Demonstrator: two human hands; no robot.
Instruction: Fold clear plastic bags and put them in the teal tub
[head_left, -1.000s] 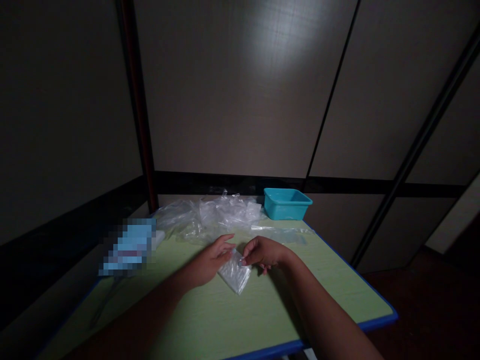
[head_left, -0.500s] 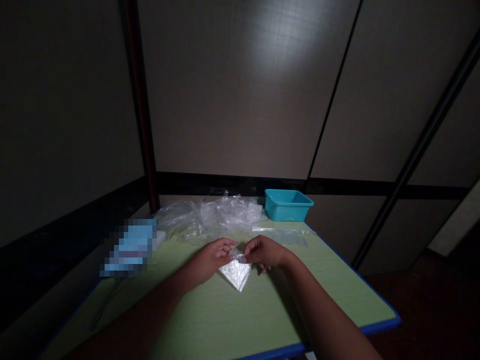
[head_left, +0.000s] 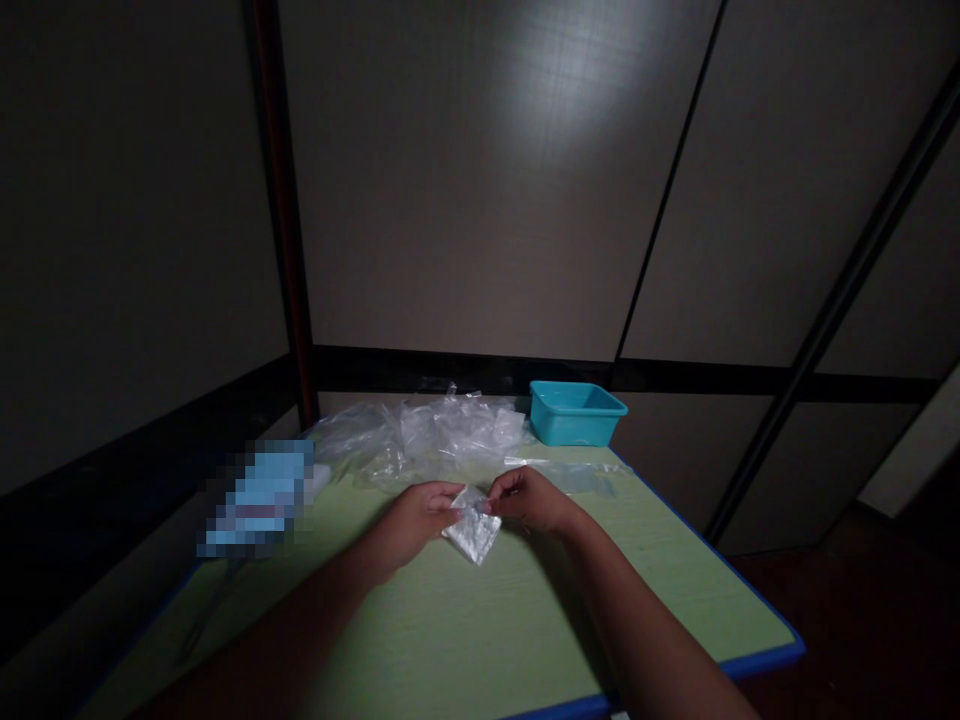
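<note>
The left hand point(head_left: 417, 522) and right hand point(head_left: 534, 500) grip opposite sides of a folded clear plastic piece point(head_left: 474, 538) over the green surface point(head_left: 427, 640). Crumpled clear plastic point(head_left: 442, 428) lies beyond, left of a teal bin point(head_left: 571, 426).

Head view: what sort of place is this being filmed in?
Probably a room in a home, though the dim light leaves it uncertain: tall greyish panels, perhaps wardrobe doors, stand behind a green table with blue edging, which bears a turquoise tub and crumpled clear plastic.
</note>
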